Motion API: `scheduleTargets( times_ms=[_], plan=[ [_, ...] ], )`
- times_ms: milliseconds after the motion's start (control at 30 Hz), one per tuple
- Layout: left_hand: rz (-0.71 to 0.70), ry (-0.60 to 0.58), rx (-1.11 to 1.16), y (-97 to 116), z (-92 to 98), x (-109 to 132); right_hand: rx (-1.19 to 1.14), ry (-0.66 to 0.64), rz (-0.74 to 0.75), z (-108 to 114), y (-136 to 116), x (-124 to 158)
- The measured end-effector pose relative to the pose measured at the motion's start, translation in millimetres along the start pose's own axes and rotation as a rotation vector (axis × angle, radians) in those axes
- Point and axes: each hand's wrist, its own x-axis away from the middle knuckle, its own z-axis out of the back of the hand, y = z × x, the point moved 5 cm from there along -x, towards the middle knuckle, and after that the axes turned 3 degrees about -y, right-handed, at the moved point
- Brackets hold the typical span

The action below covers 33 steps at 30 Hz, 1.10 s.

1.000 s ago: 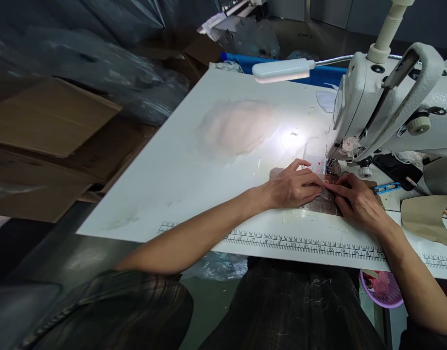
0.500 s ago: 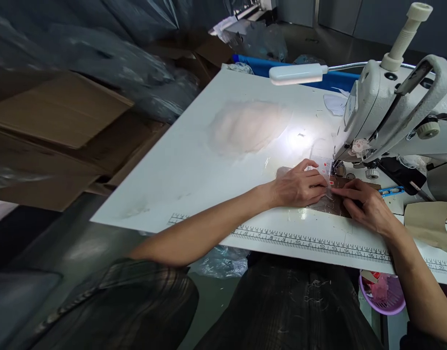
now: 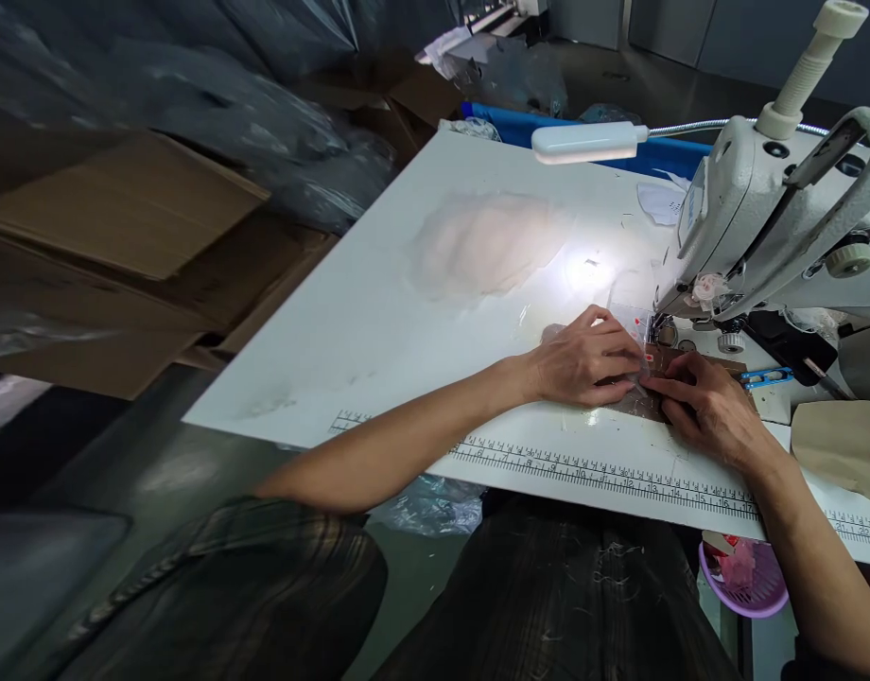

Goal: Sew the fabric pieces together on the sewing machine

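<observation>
far out to the left of the hands, cardboard boxes point(image 3: 123, 213) lie stacked beside a white table point(image 3: 378, 322). a pale pink sheer patch point(image 3: 484, 241) lies on the table, up and to the left of the left hand point(image 3: 587, 364). this hand rests palm down with its fingers stretched out, not closed on anything, pressing on a clear plastic sheet point(image 3: 630, 322) and on the brown fabric piece point(image 3: 637, 405) under it. a printed ruler point(image 3: 605, 473) runs along the table edge just below both wrists. the fabric piece lies flat between the two hands, in front of the needle. the right hand point(image 3: 711, 411) has curled fingers, their tips on the fabric and meeting the left fingertips; whether they pinch it cannot be told. above both hands stands a white sewing machine point(image 3: 761, 218) with a lit lamp point(image 3: 587, 142). blue snips point(image 3: 765, 378) lie just right of the right hand, a tan cloth point(image 3: 836, 445) farther right.
</observation>
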Motion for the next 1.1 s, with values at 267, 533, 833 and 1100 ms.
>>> scheduleTargets(
  times_ms=[267,533,833,1100],
  plan=[
    [0.098,0.068,-0.077,-4.1,-0.8,-1.4,0.017,-0.001,0.03,0.2,-7.5,-1.4],
    [0.072,-0.014,-0.153,-4.5,-6.9,-0.2,0.019,0.012,0.056,-0.5,-9.1,-1.1],
    [0.086,-0.057,-0.177,-3.2,-6.7,-1.9,0.04,0.012,0.07,-0.7,-10.9,-0.6],
    [0.104,-0.107,-0.299,5.1,-8.1,-2.4,0.124,-0.021,0.075,-1.5,-12.9,-1.9]
  ],
)
